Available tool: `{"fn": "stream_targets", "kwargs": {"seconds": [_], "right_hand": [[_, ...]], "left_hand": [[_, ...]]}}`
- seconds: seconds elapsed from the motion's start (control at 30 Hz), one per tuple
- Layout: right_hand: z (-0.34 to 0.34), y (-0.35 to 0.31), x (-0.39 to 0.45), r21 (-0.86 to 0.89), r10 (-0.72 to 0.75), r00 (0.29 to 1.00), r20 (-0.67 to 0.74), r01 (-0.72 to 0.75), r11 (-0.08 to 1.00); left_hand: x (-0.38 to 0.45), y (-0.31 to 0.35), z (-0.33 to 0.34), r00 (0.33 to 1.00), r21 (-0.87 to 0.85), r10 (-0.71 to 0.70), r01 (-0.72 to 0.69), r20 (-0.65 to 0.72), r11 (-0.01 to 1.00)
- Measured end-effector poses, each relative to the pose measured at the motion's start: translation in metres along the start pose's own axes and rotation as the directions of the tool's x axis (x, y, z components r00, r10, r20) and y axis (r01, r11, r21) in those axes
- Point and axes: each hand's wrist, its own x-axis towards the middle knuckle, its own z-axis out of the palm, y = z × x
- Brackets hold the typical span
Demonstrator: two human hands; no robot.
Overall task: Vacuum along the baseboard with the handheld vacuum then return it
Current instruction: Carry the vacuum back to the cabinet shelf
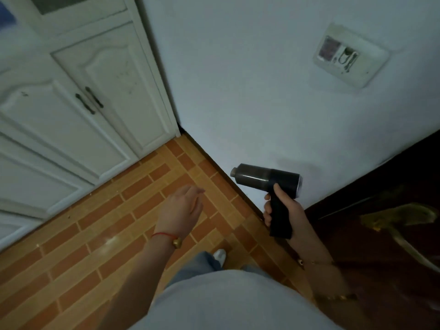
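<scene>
My right hand point(284, 208) grips the handle of a black handheld vacuum point(266, 181). Its barrel is held level in the air in front of the white wall, nozzle pointing left, well above the floor. A thin dark baseboard strip point(214, 160) runs diagonally where the white wall meets the orange tiled floor, passing below the vacuum's nozzle. My left hand point(184, 206) hangs over the tiles to the left of the vacuum, fingers loosely apart, holding nothing. A red string bracelet sits on that wrist.
A white cabinet point(78, 110) with two dark handles stands at the left, meeting the wall at the corner. A dark wooden door point(385, 210) with a brass lever handle is at the right. A wall plate point(350, 55) sits high on the wall. My shoe point(220, 256) rests on the tiles.
</scene>
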Motion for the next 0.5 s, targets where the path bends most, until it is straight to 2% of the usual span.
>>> {"fn": "stream_targets", "kwargs": {"seconds": [0.13, 0.27, 0.5], "right_hand": [[-0.016, -0.011, -0.008, -0.112, 0.057, 0.992, 0.113, -0.044, 0.993], [-0.031, -0.016, -0.013, -0.217, 0.098, 0.973, 0.208, -0.052, 0.975], [-0.037, -0.011, -0.015, -0.340, 0.213, 0.916, 0.339, -0.092, 0.936]], "left_hand": [[-0.040, 0.027, 0.010, 0.983, -0.044, -0.161, 0.157, -0.092, 0.987], [-0.078, 0.053, 0.023, 0.938, -0.078, -0.302, 0.293, -0.171, 0.953], [-0.145, 0.084, 0.038, 0.810, -0.141, -0.509, 0.490, -0.290, 0.860]]}}
